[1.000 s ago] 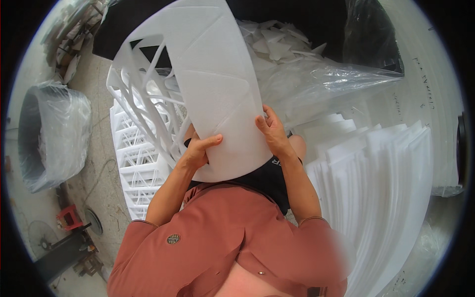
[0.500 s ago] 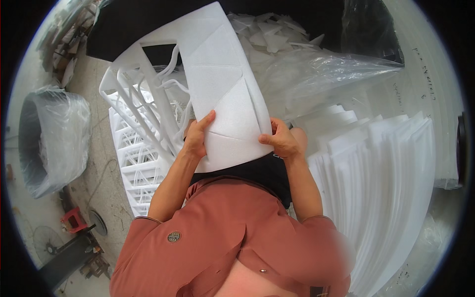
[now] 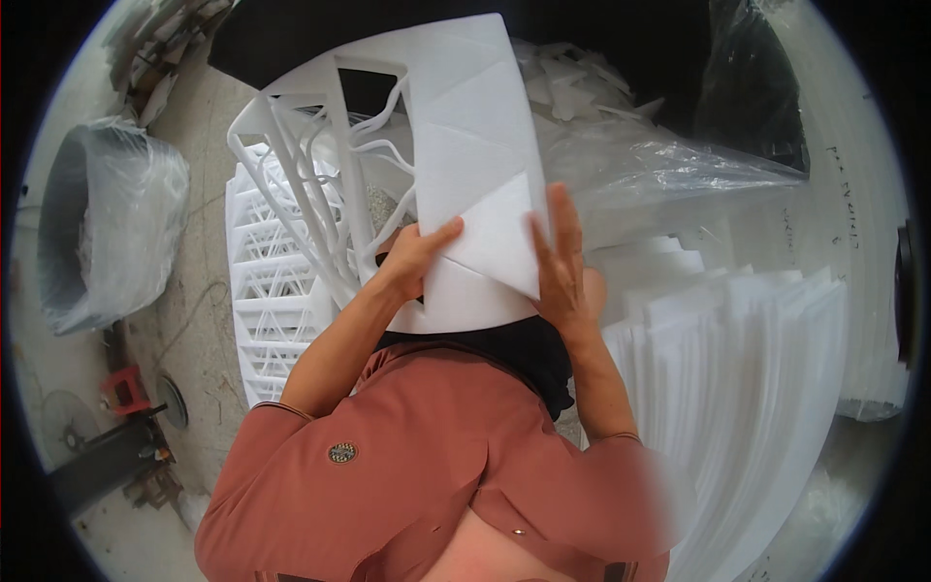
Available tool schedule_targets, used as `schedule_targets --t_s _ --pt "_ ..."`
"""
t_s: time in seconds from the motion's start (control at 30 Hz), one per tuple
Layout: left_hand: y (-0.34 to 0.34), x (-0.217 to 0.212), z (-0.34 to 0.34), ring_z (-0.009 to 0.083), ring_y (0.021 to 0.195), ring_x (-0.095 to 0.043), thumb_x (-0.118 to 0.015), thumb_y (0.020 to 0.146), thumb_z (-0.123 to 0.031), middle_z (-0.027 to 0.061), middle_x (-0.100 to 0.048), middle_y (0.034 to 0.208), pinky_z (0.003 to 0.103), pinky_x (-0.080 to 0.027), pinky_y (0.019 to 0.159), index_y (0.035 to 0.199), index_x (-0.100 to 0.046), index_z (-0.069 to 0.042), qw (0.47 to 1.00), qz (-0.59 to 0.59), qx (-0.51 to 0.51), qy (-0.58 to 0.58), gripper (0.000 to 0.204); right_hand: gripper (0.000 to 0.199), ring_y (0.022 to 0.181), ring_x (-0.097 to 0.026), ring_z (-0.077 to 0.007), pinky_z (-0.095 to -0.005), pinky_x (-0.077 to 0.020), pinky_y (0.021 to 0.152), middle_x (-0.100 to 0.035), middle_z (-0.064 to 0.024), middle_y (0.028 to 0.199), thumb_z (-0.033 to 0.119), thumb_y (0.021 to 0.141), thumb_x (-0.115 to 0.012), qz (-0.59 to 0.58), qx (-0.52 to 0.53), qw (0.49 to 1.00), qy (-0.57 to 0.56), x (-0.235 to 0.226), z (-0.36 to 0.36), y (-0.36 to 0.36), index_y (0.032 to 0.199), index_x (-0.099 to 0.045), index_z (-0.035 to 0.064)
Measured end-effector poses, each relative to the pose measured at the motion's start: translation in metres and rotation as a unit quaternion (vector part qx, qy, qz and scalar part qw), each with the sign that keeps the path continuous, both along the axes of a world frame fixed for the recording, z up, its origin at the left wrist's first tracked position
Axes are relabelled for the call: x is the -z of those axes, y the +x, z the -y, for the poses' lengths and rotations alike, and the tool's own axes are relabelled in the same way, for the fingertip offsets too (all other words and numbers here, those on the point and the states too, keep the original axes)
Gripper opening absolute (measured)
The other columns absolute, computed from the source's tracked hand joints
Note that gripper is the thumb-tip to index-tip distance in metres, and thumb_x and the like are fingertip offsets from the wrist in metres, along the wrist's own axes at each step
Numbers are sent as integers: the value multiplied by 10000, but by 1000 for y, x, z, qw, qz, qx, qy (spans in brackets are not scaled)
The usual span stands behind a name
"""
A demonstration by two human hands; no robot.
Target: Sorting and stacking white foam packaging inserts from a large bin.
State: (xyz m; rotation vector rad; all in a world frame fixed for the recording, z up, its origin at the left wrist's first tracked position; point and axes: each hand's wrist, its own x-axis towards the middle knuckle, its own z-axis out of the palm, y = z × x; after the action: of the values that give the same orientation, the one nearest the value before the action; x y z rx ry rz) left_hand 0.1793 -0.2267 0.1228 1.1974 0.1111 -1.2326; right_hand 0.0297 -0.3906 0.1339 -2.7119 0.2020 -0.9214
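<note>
A white foam sheet (image 3: 470,107) with cut lines and open cut-outs along its left part is tilted up over my lap. My left hand (image 3: 417,257) grips its lower part at a cut-out's edge, thumb on top and fingers beneath. My right hand (image 3: 562,276) is at the right edge with its fingers stretched out, slightly smeared by motion. Beside those fingers a triangular foam piece (image 3: 499,233) stands slightly out of its cut lines, still against the sheet.
Several foam sheets stand packed on edge (image 3: 718,417) at the right. Cut-out foam lattices (image 3: 262,339) are stacked at the left, with a plastic-lined bin (image 3: 150,213) farther left. Foam scraps (image 3: 572,82) lie beyond the sheet, near clear plastic film (image 3: 659,160).
My right hand has gone from pinching the right edge to stretched-out fingers. The triangular piece has shifted out of line with the sheet. My left hand keeps its grip.
</note>
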Motion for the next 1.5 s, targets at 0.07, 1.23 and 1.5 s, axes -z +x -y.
schedule_targets --t_s 0.07,1.23,1.5 --pt "1 3 -6 248 1113 -565 -792 761 -207 141 -561 1233 389 -488 929 1315 -447 30 994 29 52 -93 695 408 1274 -467 -343 -458 -334 1068 -567 -185 1268 17 788 -599 -30 -69 997 28 -10 13 3 1195 -602 29" --pt "-2 30 -33 60 555 -462 -690 873 -146 130 -634 907 252 -464 591 1244 -456 -2 981 70 13 -179 462 406 921 -641 -216 -327 -544 781 -655 -68 1044 342 930 -583 188 -100 535 818 -35 189 73 1216 -557 54" --pt "1 35 -37 65 550 -444 -653 885 -90 103 -632 865 234 -444 574 1193 -492 -29 986 100 -29 -133 352 381 677 -596 -86 -179 -307 399 -636 -32 858 368 853 -696 126 97 697 700 -43 246 83 1035 -605 45"
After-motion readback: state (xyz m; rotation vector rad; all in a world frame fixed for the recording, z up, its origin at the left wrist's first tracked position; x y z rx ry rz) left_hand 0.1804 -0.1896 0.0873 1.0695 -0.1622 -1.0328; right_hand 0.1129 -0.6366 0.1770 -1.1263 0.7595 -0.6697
